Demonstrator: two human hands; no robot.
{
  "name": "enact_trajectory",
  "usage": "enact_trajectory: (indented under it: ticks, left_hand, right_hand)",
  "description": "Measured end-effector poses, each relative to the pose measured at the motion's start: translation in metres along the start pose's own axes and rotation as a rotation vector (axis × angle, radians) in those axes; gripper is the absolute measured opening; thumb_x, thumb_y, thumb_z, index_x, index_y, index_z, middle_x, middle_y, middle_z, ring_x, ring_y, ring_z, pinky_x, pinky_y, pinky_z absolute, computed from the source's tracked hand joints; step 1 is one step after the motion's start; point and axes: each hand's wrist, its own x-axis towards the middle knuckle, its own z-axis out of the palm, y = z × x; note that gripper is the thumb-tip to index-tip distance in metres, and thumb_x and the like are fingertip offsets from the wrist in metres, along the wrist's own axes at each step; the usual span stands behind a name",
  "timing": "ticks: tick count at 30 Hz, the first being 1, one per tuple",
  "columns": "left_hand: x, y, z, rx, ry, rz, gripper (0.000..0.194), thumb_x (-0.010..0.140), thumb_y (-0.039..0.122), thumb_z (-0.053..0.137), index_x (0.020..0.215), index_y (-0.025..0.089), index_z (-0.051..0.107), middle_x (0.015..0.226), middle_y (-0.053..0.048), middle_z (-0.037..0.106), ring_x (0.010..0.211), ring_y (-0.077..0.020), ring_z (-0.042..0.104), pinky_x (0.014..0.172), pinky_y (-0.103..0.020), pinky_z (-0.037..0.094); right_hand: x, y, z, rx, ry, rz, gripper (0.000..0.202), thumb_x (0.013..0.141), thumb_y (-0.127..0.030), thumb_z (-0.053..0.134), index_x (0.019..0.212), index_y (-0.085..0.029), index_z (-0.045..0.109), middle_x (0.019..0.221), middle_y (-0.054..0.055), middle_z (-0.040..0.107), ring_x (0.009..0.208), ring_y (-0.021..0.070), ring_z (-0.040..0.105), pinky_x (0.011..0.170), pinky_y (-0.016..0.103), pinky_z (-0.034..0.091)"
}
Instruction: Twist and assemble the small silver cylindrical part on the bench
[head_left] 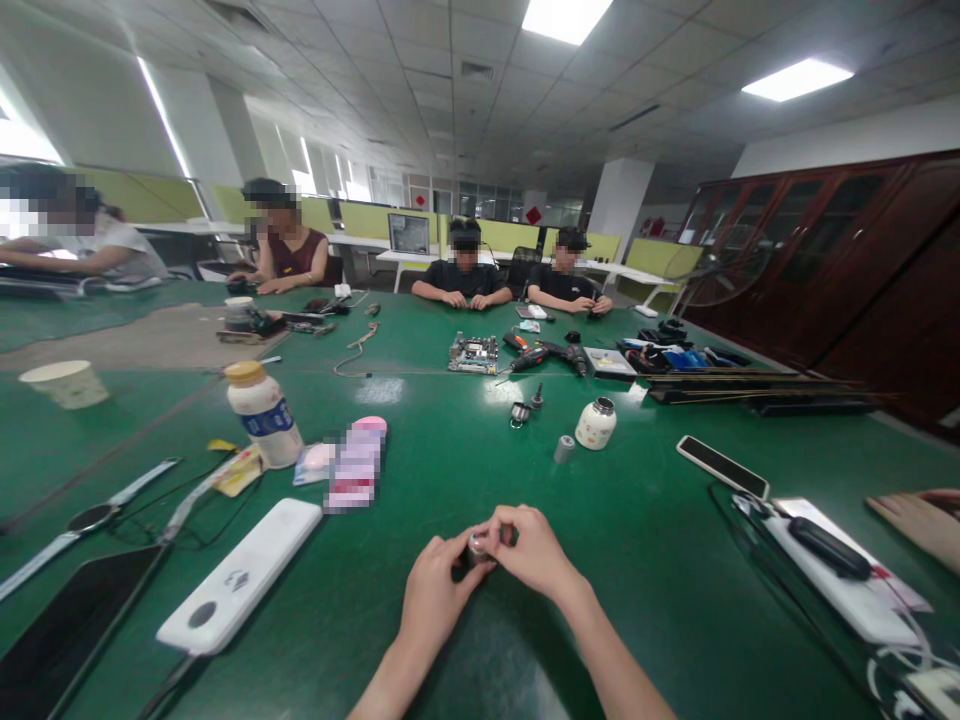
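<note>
My left hand point(436, 590) is closed around a small metal cylinder point(475, 548) just above the green table. Bent over from the other side, my right hand point(529, 548) has its thumb and fingers pinched at the cylinder's top. Whether a separate piece is between those fingertips is hidden. Beyond my hands stand a short silver cylinder point(564, 449) and a white patterned bottle point(596, 424) with an uncovered metal neck. Farther back lie a small round metal part point(519, 414) and a dark stepped metal part point(537, 397).
To my left are a white power bank point(241, 576), a phone point(79, 625), a watch point(90, 516) and a yellow-capped bottle point(262, 415). A circuit board point(473, 353) and a drill point(564, 357) lie farther off. Another person's hand point(919, 525) rests at right, near a phone point(721, 467).
</note>
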Motion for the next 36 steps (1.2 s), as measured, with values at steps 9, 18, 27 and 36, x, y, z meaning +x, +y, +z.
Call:
enact_trajectory:
  ticks: [9,18,27,36]
  left_hand:
    - [-0.001,-0.004,0.003,0.003,-0.005,-0.002,0.033,0.079,0.034,0.072,0.112,0.026,0.07,0.076,-0.001,0.066,0.072,-0.0194,0.061,0.068,-0.028,0.047]
    - [-0.001,-0.002,0.0,0.001,-0.015,-0.008,0.026,0.08,0.033,0.069,0.104,0.024,0.073,0.076,-0.003,0.066,0.073,-0.0204,0.06,0.069,-0.029,0.048]
    - [0.0,-0.004,0.003,0.003,0.004,0.0,0.032,0.079,0.036,0.071,0.108,0.024,0.072,0.075,-0.002,0.067,0.073,-0.0208,0.061,0.068,-0.029,0.048]
    - [0.0,-0.006,0.003,-0.013,0.006,-0.02,0.038,0.079,0.039,0.07,0.114,0.025,0.07,0.077,-0.003,0.066,0.072,-0.0204,0.061,0.068,-0.03,0.049]
  right_hand:
    - [0.001,0.002,-0.007,0.074,0.018,0.037,0.02,0.073,-0.019,0.076,0.061,-0.02,0.06,0.083,-0.003,0.076,0.063,0.0124,0.06,0.071,0.025,0.042]
    - [-0.001,-0.007,0.001,0.099,-0.039,-0.017,0.02,0.08,-0.011,0.062,0.062,-0.022,0.064,0.085,-0.003,0.077,0.064,0.013,0.063,0.07,0.025,0.043]
    - [0.003,-0.002,-0.004,0.398,0.139,-0.039,0.028,0.079,-0.027,0.069,0.057,-0.02,0.054,0.08,0.005,0.075,0.078,0.0193,0.071,0.072,0.03,0.051]
    - [0.003,0.056,-0.007,0.325,-0.063,0.122,0.022,0.068,-0.027,0.077,0.06,-0.018,0.058,0.066,0.003,0.07,0.08,0.0239,0.074,0.07,0.031,0.055]
